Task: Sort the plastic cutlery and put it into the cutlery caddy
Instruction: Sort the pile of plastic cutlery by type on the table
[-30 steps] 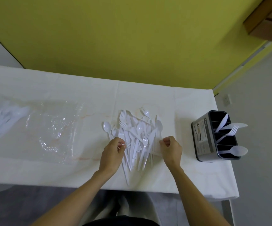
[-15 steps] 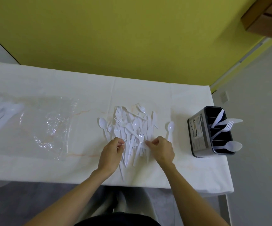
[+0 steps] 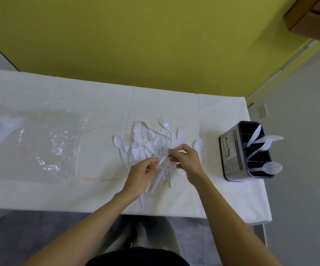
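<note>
White-clothed table (image 3: 59,96) stood against a yellow wall (image 3: 155,35). Crumpled clear plastic bag (image 3: 55,146) lay far left of the black-and-grey compartmented cutlery caddy (image 3: 230,150). Loose pile of white plastic cutlery (image 3: 149,143) sat left of the caddy, well apart. Above the pile, left hand (image 3: 140,175) and right hand (image 3: 189,162) each pinched one end of one white plastic utensil handle (image 3: 163,160). Its axis slanted near-left to far-right, toward the caddy. Right hand was nearer the caddy, so the likelier carrier.

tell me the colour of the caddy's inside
The caddy is black inside, seen in the head view.
</note>
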The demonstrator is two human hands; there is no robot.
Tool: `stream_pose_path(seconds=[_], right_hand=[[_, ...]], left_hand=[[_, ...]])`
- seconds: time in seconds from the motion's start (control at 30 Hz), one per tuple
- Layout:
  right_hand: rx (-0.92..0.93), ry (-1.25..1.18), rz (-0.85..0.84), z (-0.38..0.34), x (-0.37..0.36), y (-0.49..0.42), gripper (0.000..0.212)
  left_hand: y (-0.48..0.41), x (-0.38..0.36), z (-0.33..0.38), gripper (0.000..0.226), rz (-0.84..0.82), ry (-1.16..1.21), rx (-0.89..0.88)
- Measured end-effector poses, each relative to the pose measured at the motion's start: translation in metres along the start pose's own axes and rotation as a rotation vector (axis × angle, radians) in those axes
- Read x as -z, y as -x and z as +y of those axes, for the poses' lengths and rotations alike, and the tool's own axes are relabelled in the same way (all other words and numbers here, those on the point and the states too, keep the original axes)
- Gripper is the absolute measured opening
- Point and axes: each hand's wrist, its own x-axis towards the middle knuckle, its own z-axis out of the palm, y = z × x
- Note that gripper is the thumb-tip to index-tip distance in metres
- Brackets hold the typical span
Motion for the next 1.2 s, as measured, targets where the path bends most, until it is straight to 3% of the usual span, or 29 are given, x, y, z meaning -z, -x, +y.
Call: stream_pose_path(seconds=[0.07,0.13,0.23,0.3,0.43,0.5,0.63,0.73,0.8,0.93,1.07,1.2], right_hand=[[-0.010,0.011,-0.066,-0.004,-0.002,-0.001,0.018],[-0.010,0.039,-0.028,-0.002,-0.001,-0.004,0.026],[0.041,0.230,0.277,0.011,0.003,-0.015,0.021],[0.029,0.411,0.386,0.019,0.004,-0.020,0.014],[-0.007,0.559,0.301,0.018,-0.006,-0.028,0.035],[-0.004,0.606,0.281,0.015,-0.011,-0.033,0.036],[-0.015,0.631,0.227,0.010,-0.010,-0.036,0.016],[-0.048,0.664,0.180,0.010,-0.008,-0.035,0.035],[-0.056,0.597,0.179,0.009,-0.005,-0.034,0.033],[-0.017,0.297,0.275,0.000,0.010,-0.030,0.009],[0.095,0.160,0.258,-0.010,0.016,-0.030,0.017],[0.078,-0.019,0.085,-0.018,0.011,-0.029,0.015]], left_hand=[[-0.005,-0.003,0.007,0.016,-0.045,0.029,0.036],[-0.008,-0.003,0.007,0.016,-0.032,0.000,0.066],[-0.009,0.002,0.001,0.018,0.000,-0.027,0.126],[-0.006,0.004,-0.003,0.016,0.005,-0.025,0.149],[-0.001,0.004,-0.007,0.025,-0.025,-0.063,0.178],[-0.002,0.003,-0.005,0.026,-0.027,-0.048,0.203],[-0.004,0.001,-0.001,0.021,-0.006,-0.045,0.180],[-0.006,0.002,-0.002,0.024,0.030,-0.009,0.186],[-0.008,0.002,-0.003,0.021,0.056,0.056,0.198],[-0.013,0.002,0.000,0.013,0.072,0.114,0.186],[-0.020,-0.001,0.013,0.015,0.085,0.046,0.126],[-0.026,-0.008,0.022,0.019,0.031,0.007,0.128]])
